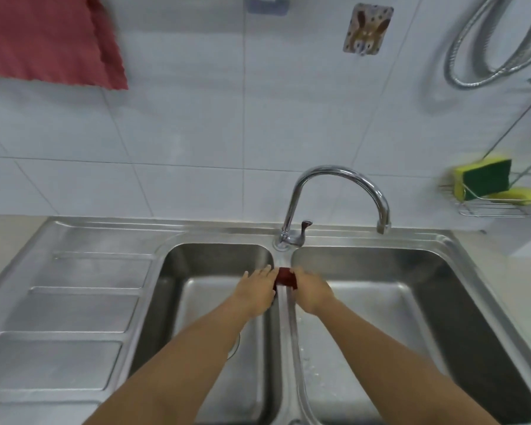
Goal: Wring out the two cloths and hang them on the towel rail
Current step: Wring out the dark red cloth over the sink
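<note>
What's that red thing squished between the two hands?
In the head view, a dark red cloth sits bunched between the left hand and right hand, over the sink's middle divider.

Dark red cloth is mostly hiding between the fingers of left hand and right hand; only a small patch is showing. Grip state isn't resolving. Hung red cloth is running off the top-left edge. Sponges are blurring at right.

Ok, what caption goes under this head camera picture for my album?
Both hands, left and right, squeeze a dark red cloth over the double sink.
</note>
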`<act>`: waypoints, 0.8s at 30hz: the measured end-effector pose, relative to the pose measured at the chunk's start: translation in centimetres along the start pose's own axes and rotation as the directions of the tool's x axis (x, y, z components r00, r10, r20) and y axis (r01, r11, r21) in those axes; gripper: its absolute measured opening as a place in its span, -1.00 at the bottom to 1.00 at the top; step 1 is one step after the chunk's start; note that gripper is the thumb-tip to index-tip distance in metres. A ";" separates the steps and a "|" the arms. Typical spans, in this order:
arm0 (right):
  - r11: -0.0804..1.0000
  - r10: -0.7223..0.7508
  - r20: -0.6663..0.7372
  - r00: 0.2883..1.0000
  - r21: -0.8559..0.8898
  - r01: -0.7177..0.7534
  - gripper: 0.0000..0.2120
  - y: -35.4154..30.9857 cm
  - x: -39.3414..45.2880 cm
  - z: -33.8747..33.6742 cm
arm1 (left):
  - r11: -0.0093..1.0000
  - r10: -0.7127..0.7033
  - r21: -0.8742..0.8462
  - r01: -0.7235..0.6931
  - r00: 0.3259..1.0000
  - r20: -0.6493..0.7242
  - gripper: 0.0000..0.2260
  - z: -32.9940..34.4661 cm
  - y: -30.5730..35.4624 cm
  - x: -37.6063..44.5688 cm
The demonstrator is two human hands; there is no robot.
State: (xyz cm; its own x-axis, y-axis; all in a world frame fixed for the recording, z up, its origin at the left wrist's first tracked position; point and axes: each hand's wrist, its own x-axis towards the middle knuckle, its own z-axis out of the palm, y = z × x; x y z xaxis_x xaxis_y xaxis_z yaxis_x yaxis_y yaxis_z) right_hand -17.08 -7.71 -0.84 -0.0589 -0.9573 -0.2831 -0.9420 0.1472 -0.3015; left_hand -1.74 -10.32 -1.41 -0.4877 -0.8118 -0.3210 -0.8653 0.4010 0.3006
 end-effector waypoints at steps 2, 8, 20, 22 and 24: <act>0.992 0.029 -0.007 1.000 0.123 -0.028 -0.62 0.5 0.5 0.3 | 0.996 0.006 -0.090 -0.011 0.998 -0.055 -0.47 0.5 0.2 0.5; 0.882 0.150 0.036 0.988 0.447 -0.151 -0.84 1.3 0.4 0.8 | 0.991 -0.028 -0.135 0.016 0.996 -0.083 -0.52 1.3 0.3 0.7; 0.606 0.028 0.134 0.991 0.786 -0.124 -0.75 0.3 -3.4 -0.3 | 0.922 -0.157 -0.373 0.103 0.981 -0.118 -0.88 -0.4 0.2 -2.7; 0.557 -0.044 0.157 0.987 0.824 -0.107 -0.65 0.3 -3.9 -0.9 | 0.888 -0.158 -0.452 0.083 0.979 -0.129 -0.91 -1.9 -0.2 -3.5; 0.592 -0.098 0.145 0.985 0.804 -0.059 -0.60 0.0 -4.3 -1.0 | 0.851 -0.146 -0.522 0.061 0.981 -0.124 -0.93 -3.2 -0.4 -4.5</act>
State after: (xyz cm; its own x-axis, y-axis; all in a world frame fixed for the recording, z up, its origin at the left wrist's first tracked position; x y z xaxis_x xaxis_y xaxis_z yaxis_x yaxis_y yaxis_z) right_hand -17.13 -3.89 1.26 0.0825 -0.9209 -0.3809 -0.2890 0.3437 -0.8935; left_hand 1.21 -8.21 2.81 -0.3380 -0.9080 -0.2475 -0.7055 0.0704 0.7053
